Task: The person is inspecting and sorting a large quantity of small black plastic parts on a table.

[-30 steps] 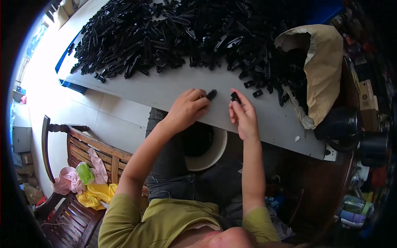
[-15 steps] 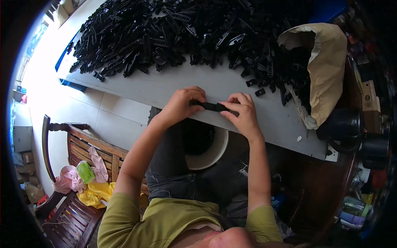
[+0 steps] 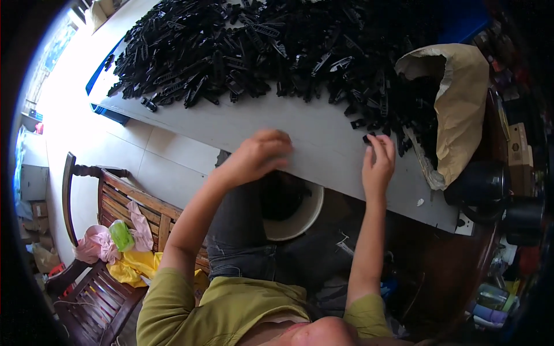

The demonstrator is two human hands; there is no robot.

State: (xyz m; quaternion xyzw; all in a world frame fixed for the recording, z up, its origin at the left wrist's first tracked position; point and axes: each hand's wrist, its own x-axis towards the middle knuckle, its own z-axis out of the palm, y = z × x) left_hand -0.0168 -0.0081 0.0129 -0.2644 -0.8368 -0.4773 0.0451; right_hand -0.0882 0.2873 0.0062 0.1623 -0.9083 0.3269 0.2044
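My left hand (image 3: 259, 154) is over the near edge of the grey table (image 3: 231, 127), above a pale bucket. Its fingers are curled and smeared by motion, so whether anything is in them does not show. Farther right, my right hand (image 3: 378, 164) reaches onto the tabletop, its fingertips closed on a small black plastic piece (image 3: 367, 138) at the rim of the heap. A similar small black piece (image 3: 358, 123) lies just beyond. The big heap of black plastic parts (image 3: 231, 57), many long and slotted, covers the far side of the table.
A torn brown paper sack (image 3: 461, 109) with black parts spilling out lies at the right. Below the table edge stands the pale bucket (image 3: 314, 213) with dark contents. A wooden chair (image 3: 138, 193) with cloths is at the left; a black container (image 3: 476, 181) stands right.
My hands have parted; the black strip-like part between them no longer shows. My right hand has moved right to a small piece by the heap, while my left stays near the edge.
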